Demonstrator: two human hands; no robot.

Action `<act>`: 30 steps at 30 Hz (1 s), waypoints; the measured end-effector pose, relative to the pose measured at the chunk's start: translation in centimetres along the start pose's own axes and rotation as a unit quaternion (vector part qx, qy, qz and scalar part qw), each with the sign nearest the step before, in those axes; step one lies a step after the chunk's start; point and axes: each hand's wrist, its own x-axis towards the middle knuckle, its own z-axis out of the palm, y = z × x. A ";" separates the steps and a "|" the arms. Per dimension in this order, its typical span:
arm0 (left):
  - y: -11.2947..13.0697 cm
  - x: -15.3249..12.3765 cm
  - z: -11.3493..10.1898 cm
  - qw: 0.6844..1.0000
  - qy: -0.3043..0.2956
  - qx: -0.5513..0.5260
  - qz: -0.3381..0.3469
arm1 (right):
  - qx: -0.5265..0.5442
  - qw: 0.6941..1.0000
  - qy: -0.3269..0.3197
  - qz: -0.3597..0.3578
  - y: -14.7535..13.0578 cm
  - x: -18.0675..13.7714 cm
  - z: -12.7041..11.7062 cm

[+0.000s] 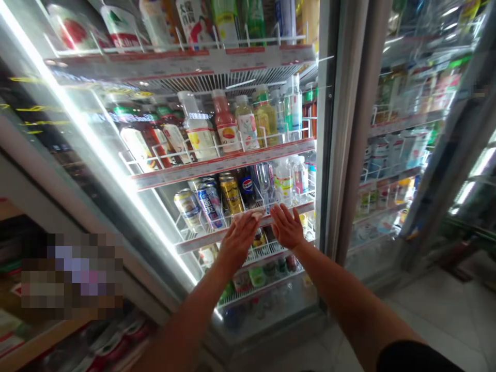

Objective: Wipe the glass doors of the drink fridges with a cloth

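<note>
My left hand (pixel 241 233) lies nearly flat with its fingers together, pressing a crumpled pale cloth (pixel 257 212) that shows at its fingertips. Beside it on the right, my right hand (pixel 287 226) is stretched out with the palm forward and holds nothing. Both are at the height of a shelf's price strip (pixel 211 238) in a lit drinks fridge. Reflections show in glass before the drinks; whether my palms touch glass or strip I cannot tell. Just behind stand a gold can (pixel 231 195), a blue can (pixel 210 205) and a Pepsi bottle (pixel 247 187).
Bottles fill the upper shelves, among them a red juice bottle (pixel 226 124). A bright light strip (pixel 83 132) runs down the left side. A metal door frame (pixel 354 129) stands at right, with another drinks fridge (pixel 401 150) beyond. Tiled floor (pixel 445 305) lies lower right.
</note>
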 end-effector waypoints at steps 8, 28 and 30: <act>-4.1 5.1 -1.6 0.982 0.120 0.067 -0.131 | 0.008 1.000 0.014 0.008 -0.2 0.4 -0.3; -7.5 -0.6 -4.9 0.997 0.032 0.062 -0.014 | 0.006 1.000 0.019 -0.002 -0.1 0.3 -0.5; -10.1 -0.4 -6.4 0.988 0.087 0.089 -0.089 | 0.008 1.000 0.021 -0.002 0.0 0.2 -0.5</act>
